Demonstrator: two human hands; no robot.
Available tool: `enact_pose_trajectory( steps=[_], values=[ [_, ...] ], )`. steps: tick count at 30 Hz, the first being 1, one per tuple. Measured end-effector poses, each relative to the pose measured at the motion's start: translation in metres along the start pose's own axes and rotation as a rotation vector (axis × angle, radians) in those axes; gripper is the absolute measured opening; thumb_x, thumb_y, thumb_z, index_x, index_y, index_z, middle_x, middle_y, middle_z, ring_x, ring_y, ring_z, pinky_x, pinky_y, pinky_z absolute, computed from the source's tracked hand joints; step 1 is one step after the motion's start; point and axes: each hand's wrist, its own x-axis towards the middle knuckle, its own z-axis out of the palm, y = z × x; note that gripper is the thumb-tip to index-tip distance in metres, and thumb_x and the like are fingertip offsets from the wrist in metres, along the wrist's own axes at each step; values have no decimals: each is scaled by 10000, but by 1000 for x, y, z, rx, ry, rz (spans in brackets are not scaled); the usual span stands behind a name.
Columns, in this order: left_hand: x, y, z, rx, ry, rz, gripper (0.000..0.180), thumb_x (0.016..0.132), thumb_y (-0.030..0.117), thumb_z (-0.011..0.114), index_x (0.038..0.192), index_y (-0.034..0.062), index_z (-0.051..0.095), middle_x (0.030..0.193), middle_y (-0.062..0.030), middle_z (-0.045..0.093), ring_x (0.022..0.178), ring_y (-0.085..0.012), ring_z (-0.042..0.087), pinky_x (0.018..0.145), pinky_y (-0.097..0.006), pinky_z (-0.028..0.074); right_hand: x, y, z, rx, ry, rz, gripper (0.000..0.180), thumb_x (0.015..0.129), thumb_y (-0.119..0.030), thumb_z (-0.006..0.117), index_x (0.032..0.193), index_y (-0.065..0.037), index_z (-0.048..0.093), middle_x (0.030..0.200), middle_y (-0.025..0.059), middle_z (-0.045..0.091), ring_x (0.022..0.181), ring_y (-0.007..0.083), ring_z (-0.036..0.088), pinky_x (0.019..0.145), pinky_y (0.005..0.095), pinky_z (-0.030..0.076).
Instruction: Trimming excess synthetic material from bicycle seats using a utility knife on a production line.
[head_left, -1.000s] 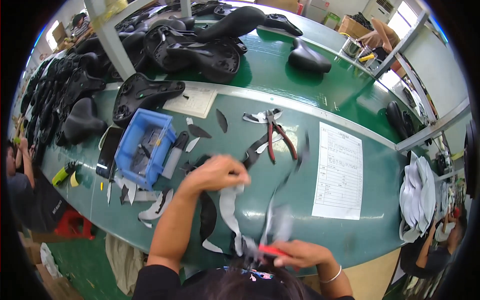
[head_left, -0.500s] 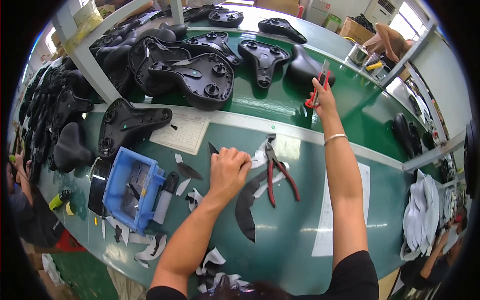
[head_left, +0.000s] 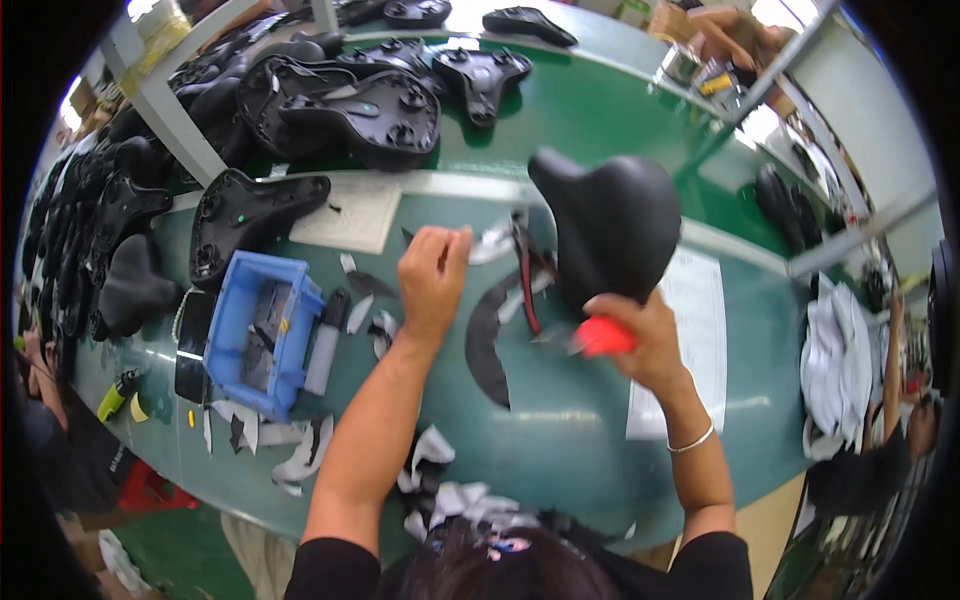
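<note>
My right hand (head_left: 650, 345) grips the edge of a black bicycle saddle (head_left: 620, 225), lifted above the table with its smooth cover showing. The same hand also holds a red-handled cutting tool (head_left: 606, 336), smeared by motion. My left hand (head_left: 432, 280) is closed, fingers curled and thumb drawn in, with nothing showing in it. Beside it on the table lie red-handled pliers (head_left: 527, 285), partly behind the saddle, and a curved black offcut (head_left: 484, 345). A pale scrap (head_left: 492, 243) lies just past the left hand.
A blue bin (head_left: 221, 345) holding scraps stands at left, beside a grey-bladed, black-handled tool (head_left: 322, 350). Upturned saddles (head_left: 375, 115) crowd the far left. Paper sheets (head_left: 690, 340), a stack of white pieces (head_left: 835, 365) and metal posts (head_left: 165, 115) surround the workspace. Other people work nearby.
My right hand has drawn back from the far green surface, bringing a saddle with it and keeping the red-handled tool. My left hand has risen slightly off the table. The view has shifted.
</note>
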Motion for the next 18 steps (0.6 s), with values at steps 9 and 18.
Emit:
enact_pose_trajectory(
  steps=[9, 18],
  values=[
    [-64, 57, -80, -824, -603, -837, 493, 872, 364, 621, 1169, -13, 511, 1003, -89, 622, 865, -153, 627, 780, -286, 520, -119, -102, -29, 466, -363, 36, 338, 667, -90, 740, 994, -87, 658, 982, 80, 595, 812, 240, 609, 729, 333, 496],
    [-57, 117, -102, -568, -586, -686, 418, 788, 222, 661, 1088, -36, 527, 900, -77, 603, 716, -124, 591, 660, -257, 499, -105, -94, -50, -18, -246, 33, 629, 784, -99, 684, 1363, -182, 454, 788, 51, 585, 610, 184, 577, 498, 274, 459]
  ],
)
